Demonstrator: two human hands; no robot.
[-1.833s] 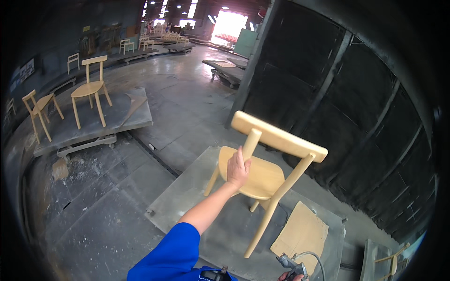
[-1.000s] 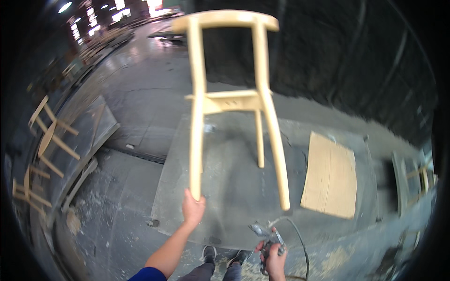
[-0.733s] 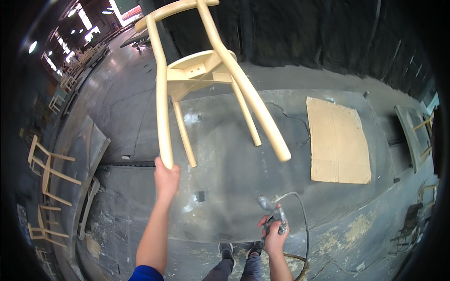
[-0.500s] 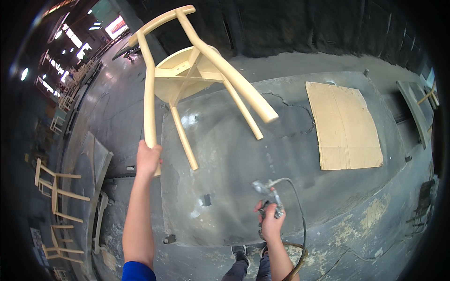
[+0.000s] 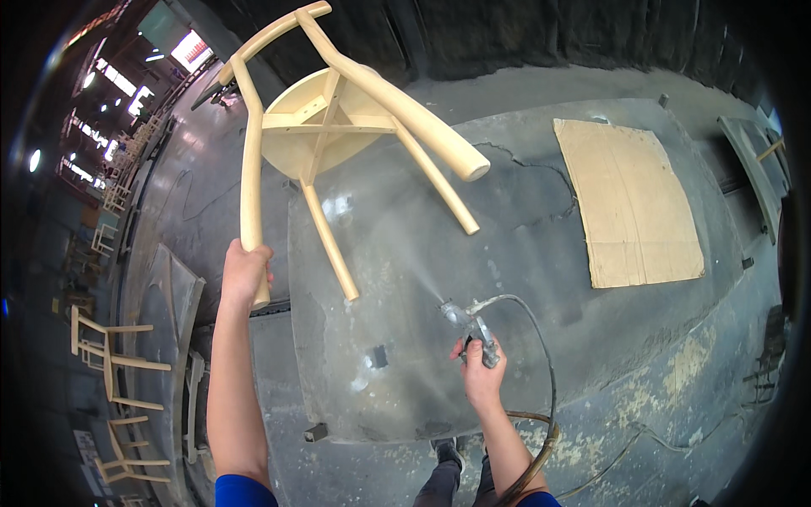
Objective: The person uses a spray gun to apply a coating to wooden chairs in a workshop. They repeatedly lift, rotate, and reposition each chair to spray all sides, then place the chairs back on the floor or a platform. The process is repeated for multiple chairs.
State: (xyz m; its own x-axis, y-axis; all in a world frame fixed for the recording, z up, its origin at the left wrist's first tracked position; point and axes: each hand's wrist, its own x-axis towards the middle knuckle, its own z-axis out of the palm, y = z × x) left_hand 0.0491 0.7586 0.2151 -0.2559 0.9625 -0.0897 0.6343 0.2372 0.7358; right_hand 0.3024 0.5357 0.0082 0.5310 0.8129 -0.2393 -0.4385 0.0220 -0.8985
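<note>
A tan cardboard sheet (image 5: 638, 207) lies on the grey surface (image 5: 566, 275) between two and three o'clock. A dark wall (image 5: 541, 42) runs across twelve; a bright opening (image 5: 192, 51) shows toward half past ten. Near eight, two pale wooden chairs (image 5: 108, 363) stand on another platform (image 5: 183, 313).

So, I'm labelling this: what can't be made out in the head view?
Head view:
Spray gun: handle mostly under the right hand.
Wooden chair: seat top hidden behind its underside.
Hose: cut off by the lower edge.
Background chairs: too small for detail.
</note>
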